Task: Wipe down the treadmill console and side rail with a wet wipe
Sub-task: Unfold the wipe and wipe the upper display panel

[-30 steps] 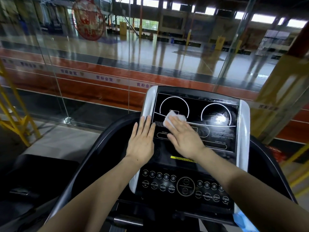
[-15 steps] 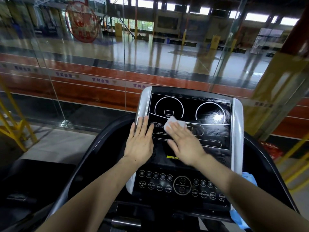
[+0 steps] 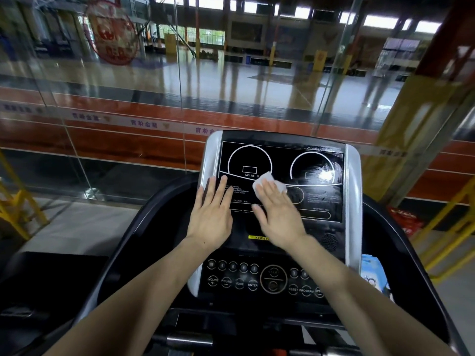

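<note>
The treadmill console [image 3: 318, 201] is a black glossy panel with silver side trims and a row of buttons [image 3: 239, 281] below. My right hand [image 3: 279, 217] lies flat on the middle of the panel, pressing a white wet wipe [image 3: 270, 182] under its fingertips; part of the wipe sticks out beyond the fingers. My left hand [image 3: 212, 214] rests flat and open on the panel's left edge, beside the silver trim [image 3: 209, 160]. The black side rail [image 3: 123, 250] curves down on the left and another side rail [image 3: 401, 242] on the right.
A blue pack of wipes [image 3: 374, 276] sits in the tray right of the console. A glass wall [image 3: 128, 98] stands just beyond the treadmill. Yellow metal frames [image 3: 18, 206] stand at left and right. A red object [image 3: 406, 222] lies on the floor at right.
My right hand with the wipe has slid slightly right and down across the panel's middle. My left hand stays flat at the left edge. The camera view has shifted a little.
</note>
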{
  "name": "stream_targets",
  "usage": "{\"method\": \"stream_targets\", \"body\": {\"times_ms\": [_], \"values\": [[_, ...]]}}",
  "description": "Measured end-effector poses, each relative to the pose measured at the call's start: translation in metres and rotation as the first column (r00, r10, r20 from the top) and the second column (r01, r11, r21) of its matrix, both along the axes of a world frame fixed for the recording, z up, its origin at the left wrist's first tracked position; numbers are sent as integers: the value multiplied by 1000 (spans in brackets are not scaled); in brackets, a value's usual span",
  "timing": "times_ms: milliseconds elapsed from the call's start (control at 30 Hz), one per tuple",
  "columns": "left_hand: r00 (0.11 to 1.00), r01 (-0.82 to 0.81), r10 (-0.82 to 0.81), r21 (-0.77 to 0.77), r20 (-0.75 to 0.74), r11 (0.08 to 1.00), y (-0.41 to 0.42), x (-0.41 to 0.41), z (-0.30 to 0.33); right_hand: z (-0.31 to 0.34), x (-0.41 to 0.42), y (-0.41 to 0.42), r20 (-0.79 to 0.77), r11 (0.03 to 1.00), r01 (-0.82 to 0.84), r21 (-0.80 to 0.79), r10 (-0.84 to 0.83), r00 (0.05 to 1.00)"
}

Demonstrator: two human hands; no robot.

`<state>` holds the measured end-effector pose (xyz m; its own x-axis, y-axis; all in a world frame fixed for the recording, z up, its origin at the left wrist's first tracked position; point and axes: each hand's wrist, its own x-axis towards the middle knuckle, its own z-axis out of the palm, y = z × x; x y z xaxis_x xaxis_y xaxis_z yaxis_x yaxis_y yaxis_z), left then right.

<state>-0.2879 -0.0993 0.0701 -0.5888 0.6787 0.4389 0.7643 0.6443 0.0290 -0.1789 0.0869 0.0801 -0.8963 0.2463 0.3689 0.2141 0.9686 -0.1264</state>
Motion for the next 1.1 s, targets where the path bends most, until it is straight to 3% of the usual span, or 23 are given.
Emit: {"method": "stream_targets", "body": {"times_ms": [100,300,500,567,767,867,1000,1100], "values": [[1000,25,-25,-1,-18,1000,2,1,-2,-26,26,-8,30,999,-23,32,22,999],[999,45,-45,-20,-21,999,8,4,-1,-33,53,16,-63,986,148,-80,-153,986],[998,63,-63,8,-19,998,15,2,3,-26,55,20,-1,956,134,261,-138,990],[997,71,-71,11,-24,997,15,1,4,-24,55,25,9,952,93,290,-100,995],[996,79,-79,12,-40,997,11,-2,3,-27,61,44,72,989,3,151,-14,997],[996,71,-71,-3,-61,997,6,-3,2,-29,57,38,60,988,51,148,-60,996],[996,54,-55,-11,-75,998,-1,-7,3,-20,13,5,-10,988,151,17,-151,988],[996,50,-51,-17,-72,999,-4,-10,0,-13,-20,-25,-13,998,53,27,-52,999]]}}
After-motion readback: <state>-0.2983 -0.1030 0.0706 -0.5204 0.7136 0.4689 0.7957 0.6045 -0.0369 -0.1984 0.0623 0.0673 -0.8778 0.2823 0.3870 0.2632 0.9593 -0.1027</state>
